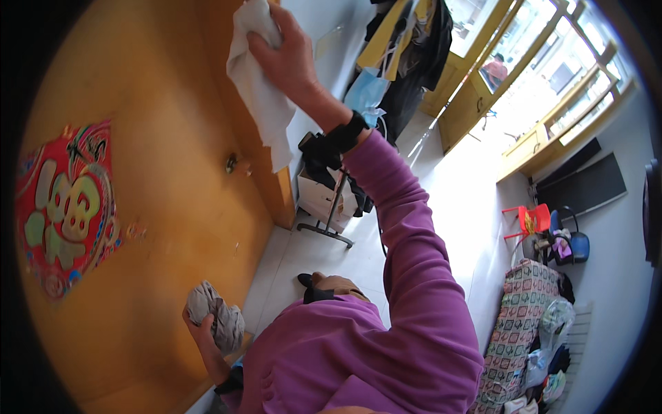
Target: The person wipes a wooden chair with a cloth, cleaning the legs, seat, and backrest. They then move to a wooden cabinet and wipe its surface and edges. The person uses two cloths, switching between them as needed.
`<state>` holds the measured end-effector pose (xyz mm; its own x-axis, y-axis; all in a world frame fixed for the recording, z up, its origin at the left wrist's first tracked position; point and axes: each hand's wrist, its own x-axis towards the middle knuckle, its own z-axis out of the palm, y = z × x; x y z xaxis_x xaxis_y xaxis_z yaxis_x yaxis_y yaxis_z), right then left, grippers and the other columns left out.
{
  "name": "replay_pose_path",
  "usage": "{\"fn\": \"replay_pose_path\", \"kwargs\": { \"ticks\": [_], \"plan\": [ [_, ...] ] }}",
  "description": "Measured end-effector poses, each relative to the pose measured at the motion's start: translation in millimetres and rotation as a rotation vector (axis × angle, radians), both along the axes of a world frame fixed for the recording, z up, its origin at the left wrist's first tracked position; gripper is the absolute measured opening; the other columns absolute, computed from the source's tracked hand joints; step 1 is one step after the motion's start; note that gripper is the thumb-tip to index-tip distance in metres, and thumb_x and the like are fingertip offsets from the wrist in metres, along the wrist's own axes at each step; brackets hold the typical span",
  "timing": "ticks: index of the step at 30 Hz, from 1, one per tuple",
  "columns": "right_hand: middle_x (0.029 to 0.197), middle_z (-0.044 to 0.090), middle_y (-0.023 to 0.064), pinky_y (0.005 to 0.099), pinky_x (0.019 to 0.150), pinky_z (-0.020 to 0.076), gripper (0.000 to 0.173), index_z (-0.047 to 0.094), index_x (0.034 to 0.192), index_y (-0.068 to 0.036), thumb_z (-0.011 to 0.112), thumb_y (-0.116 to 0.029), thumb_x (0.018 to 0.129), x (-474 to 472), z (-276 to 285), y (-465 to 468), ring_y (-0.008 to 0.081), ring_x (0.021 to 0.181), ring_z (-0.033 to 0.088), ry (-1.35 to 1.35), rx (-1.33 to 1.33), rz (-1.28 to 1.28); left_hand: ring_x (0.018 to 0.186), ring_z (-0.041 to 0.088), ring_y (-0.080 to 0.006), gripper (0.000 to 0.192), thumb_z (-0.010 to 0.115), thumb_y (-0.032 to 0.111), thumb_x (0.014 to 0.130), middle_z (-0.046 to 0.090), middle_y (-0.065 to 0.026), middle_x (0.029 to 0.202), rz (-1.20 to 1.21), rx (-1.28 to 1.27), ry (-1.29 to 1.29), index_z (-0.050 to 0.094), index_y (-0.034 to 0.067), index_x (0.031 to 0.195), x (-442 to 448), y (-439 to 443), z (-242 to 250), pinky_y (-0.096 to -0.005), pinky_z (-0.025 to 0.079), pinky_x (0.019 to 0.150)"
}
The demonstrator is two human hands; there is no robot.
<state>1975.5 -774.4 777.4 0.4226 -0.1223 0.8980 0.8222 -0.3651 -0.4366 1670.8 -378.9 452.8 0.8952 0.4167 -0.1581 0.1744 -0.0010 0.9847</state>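
My right hand [292,62] is raised high at the top of the view and grips a white cloth [253,88]. The cloth lies at the frame [209,57] of an orange-brown wooden door, and its loose end hangs down past my wrist. Lower left, my left hand [202,334] holds a crumpled grey-beige cloth [223,318] in front of the door panel [170,217]. A metal door knob [231,163] sits between the two hands. On the door, a red diamond-shaped paper decoration [70,207] bears a large character.
Beside the frame hang clothes and a blue face mask [366,93], above a rack foot [326,235] and white box [320,199]. Glazed wooden doors [465,111] stand open behind. Right are a red chair [538,217] and a patterned, covered seat [517,315] with bags.
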Motion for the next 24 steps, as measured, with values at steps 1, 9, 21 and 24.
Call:
{"fn": "replay_pose_path", "kwargs": {
  "ticks": [1, 9, 21, 24],
  "plan": [
    [0.108, 0.067, 0.0193, 0.0406, 0.088, 0.0528, 0.047, 0.054, 0.131, -0.004, 0.065, -0.018, 0.087, 2.1, -7.3, -2.4, 0.0336, 0.098, 0.067, -0.003, 0.027, -0.048, 0.122, 0.051, -0.0284, 0.077, 0.067, 0.003, 0.071, 0.049, -0.015, 0.136, -0.029, 0.023, -0.012, 0.039, 0.002, 0.143, 11.0, -4.5, 0.2, -0.0375, 0.041, 0.103],
    [0.112, 0.067, 0.0165, 0.036, 0.092, 0.0511, 0.051, 0.052, 0.133, 0.0, 0.065, -0.013, 0.085, -0.5, -47.3, -13.0, 0.0235, 0.105, 0.065, 0.285, 0.202, 0.067, 0.12, 0.053, -0.0292, 0.075, 0.067, 0.004, 0.069, 0.052, -0.0147, 0.132, -0.135, 0.053, 0.053, 0.043, 0.002, 0.14, 37.8, -20.6, -5.9, -0.0383, 0.041, 0.103],
    [0.11, 0.067, 0.007, 0.0316, 0.09, 0.0507, 0.045, 0.057, 0.13, -0.001, 0.069, -0.012, 0.087, 18.3, -61.9, -10.2, 0.0147, 0.103, 0.061, 0.318, 0.045, 0.189, 0.125, 0.051, -0.0291, 0.079, 0.072, 0.006, 0.07, 0.051, -0.0161, 0.136, -0.182, -0.041, -0.019, 0.041, 0.002, 0.143, 61.8, -42.6, 0.0, -0.0393, 0.043, 0.104],
    [0.112, 0.067, 0.0103, 0.0325, 0.089, 0.0517, 0.047, 0.057, 0.131, -0.001, 0.07, -0.012, 0.088, 26.6, -45.7, -5.4, 0.0166, 0.103, 0.062, 0.318, 0.122, 0.193, 0.128, 0.05, -0.0296, 0.083, 0.072, 0.006, 0.07, 0.05, -0.0171, 0.139, -0.198, 0.036, -0.044, 0.038, 0.003, 0.146, 81.6, -56.8, 15.4, -0.0398, 0.041, 0.107]
  ]
}}
